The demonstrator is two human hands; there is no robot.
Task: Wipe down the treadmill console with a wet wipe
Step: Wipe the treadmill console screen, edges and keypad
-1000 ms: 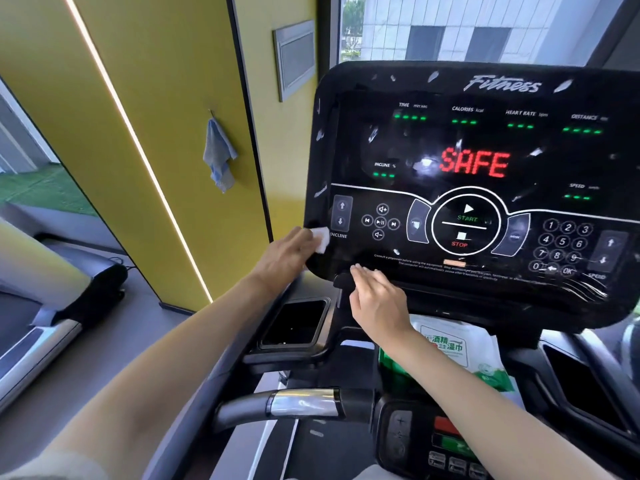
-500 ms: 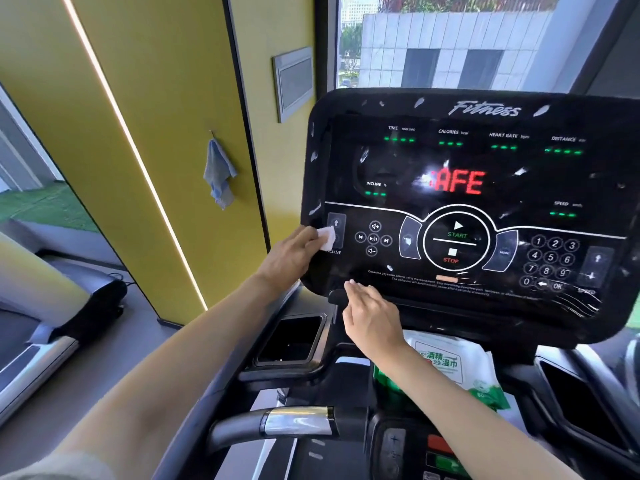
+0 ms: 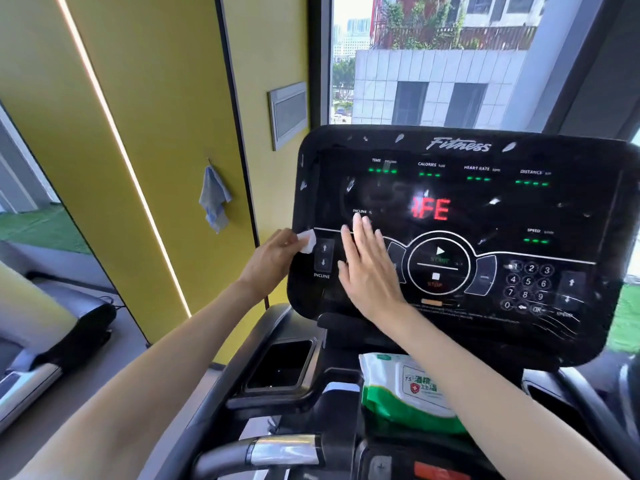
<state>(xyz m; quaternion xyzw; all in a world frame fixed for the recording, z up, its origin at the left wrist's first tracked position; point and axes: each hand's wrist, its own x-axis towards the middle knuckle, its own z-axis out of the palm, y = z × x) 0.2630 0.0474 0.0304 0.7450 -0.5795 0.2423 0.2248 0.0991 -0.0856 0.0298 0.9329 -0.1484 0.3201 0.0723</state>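
Since the view 0.5 s earlier, the right hand (image 3: 367, 271) has risen from the lower lip of the console (image 3: 485, 202) to the button panel, and the left hand (image 3: 273, 258) has carried the wet wipe (image 3: 307, 241) higher along the console's left edge. The left hand's fingers are curled and pinch the wipe against the thumb. The wipe is folded small and sits at the left border, touching or just beside the INCLINE keys (image 3: 324, 256). The right hand's fingers are straight and slightly apart, and the palm appears to lie flat on the panel just to the right of those keys. The console's long axis runs left to right, so nearly all of the surface lies to the right of the wipe, with white specks scattered across it. The left hand is the nearer of the 2 to the wipe and is the only 1 holding it. The right hand lies directly in the rightward wiping path and would probably need to lift clear first. A wipe pack (image 3: 408, 393) rests in the tray below the console.
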